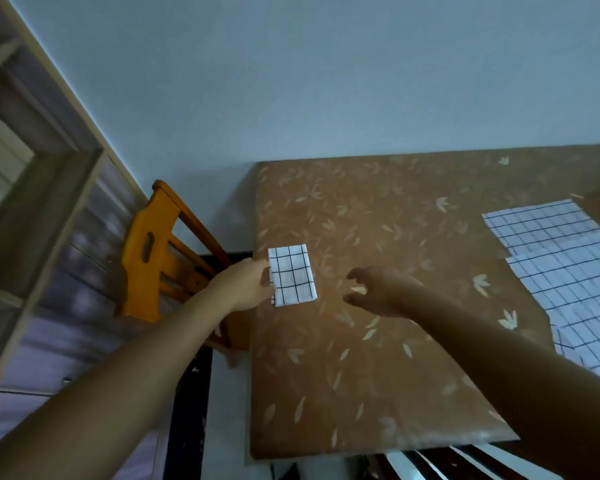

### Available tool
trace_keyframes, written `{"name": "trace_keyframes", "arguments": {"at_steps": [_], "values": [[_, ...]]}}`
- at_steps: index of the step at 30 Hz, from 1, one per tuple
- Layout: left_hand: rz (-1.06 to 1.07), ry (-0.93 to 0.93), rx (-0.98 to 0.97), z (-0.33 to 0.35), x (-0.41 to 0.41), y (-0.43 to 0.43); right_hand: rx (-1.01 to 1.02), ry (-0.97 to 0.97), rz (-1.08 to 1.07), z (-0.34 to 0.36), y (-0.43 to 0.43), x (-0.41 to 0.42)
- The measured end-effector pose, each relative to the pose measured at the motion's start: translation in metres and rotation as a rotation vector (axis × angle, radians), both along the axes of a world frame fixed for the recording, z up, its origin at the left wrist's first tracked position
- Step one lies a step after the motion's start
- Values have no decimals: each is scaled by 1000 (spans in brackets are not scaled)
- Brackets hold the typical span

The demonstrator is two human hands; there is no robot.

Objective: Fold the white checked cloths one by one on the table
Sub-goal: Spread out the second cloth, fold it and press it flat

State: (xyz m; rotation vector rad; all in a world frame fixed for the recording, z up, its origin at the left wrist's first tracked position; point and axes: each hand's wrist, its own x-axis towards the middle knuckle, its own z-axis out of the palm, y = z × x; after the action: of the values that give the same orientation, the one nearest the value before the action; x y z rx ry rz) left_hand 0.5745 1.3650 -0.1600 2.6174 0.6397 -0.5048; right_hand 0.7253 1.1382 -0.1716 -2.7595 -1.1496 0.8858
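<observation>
At the far left of the frame stood a pale shelf unit point(32, 188), and just right of it an orange wooden chair point(153, 251) leaned beside the left edge of the worktop point(378, 209), which was brown with a pale leaf pattern. The left hand point(246, 285) reached in from the lower left and gripped the left edge of the folded cloth point(291, 273), thumb on top, the other fingers hidden beneath. That cloth, a small white rectangle with black checks, sat near the worktop's left edge, a little left of centre frame; whether it lay flat or was lifted could not be told. Just to its right, apart from it, the right hand point(378, 292) hovered over the worktop with fingers loosely curled and nothing in them. At the right edge of the frame the unfolded checked cloths point(568, 271) lay spread and overlapping on the worktop.
</observation>
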Motion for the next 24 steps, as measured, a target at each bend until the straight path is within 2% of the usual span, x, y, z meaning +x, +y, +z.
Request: {"name": "trace_keyframes", "arguments": {"at_steps": [6, 13, 24], "values": [[-73, 19, 33, 21, -6, -30, -6, -21, -117, 35, -57, -29], [-204, 76, 135, 40, 0, -103, 7, -21, -197, 59, -144, -49], [-322, 55, 173, 48, 37, -337, 12, -84, -334, 69, -381, -59]]}}
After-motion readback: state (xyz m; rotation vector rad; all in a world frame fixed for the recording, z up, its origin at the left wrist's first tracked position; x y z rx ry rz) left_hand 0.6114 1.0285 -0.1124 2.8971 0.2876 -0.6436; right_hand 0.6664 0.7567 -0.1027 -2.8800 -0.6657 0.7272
